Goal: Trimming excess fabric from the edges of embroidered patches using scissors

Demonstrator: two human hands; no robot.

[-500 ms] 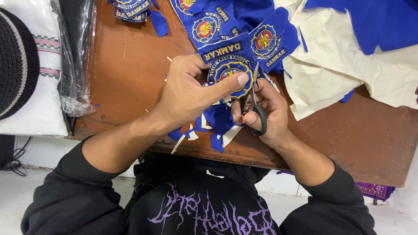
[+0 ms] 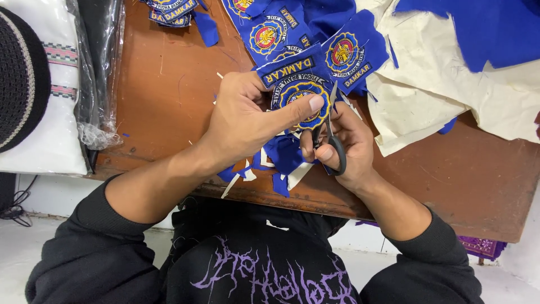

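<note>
**Clerk:** Item one?

**Recorder:** Left hand [image 2: 247, 115], centre of the frame. Thumb laid flat across the face of a round embroidered patch [image 2: 298, 95], the other fingers curled behind it; the patch was pinched between them. It was blue with a yellow rim, and stayed joined to a blue lettered strip above it.

**Clerk:** Item two?

**Recorder:** Right hand [image 2: 343, 143], just right of centre. Fingers were closed through the black loops of small scissors [image 2: 329, 135]. The blades pointed up the frame along the patch's right edge, touching it. Whether the blades were parted, I could not tell.

**Clerk:** Surface?

**Recorder:** Brown wooden table [image 2: 163, 95], scratched. Blue and white offcuts [image 2: 281, 163] lay at its near edge, under both hands.

**Clerk:** Surrounding stock?

**Recorder:** More blue patches [image 2: 270, 34] on uncut cloth at upper centre. Cream backing fabric [image 2: 450, 90] with blue cloth over it, upper right. A further small heap of patches [image 2: 171, 11] at the top edge, left of centre. Clear plastic wrapping [image 2: 98, 73] and a white folded cloth [image 2: 45, 135] with a dark round cap [image 2: 19, 79] on it, far left.

**Clerk:** Operator?

**Recorder:** Black long sleeves, purple print on the chest.
</note>
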